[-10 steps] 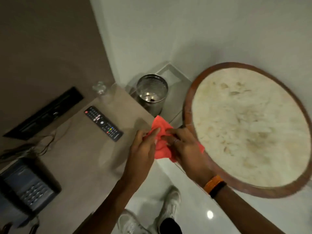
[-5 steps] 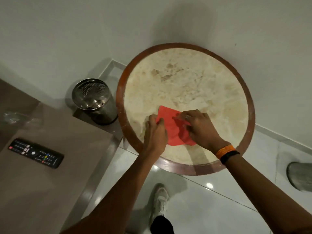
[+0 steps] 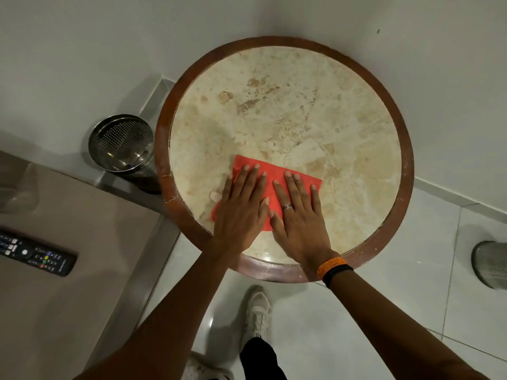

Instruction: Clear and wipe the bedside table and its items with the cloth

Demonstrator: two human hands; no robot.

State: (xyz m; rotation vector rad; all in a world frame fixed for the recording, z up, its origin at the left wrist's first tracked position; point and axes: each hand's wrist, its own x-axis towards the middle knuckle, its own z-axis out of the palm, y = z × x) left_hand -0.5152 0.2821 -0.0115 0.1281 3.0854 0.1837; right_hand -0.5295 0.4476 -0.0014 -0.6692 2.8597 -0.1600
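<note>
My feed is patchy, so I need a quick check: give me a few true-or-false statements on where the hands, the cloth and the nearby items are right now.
1. The left hand and right hand both press flat on the red cloth. True.
2. The cloth lies on the far side of the round table, by the wall. False: it lies on the near side, close to the person.
3. The remote lies on the round table. False: it lies on the desk to the left.
4. A metal bin stands just left of the table. True.
</note>
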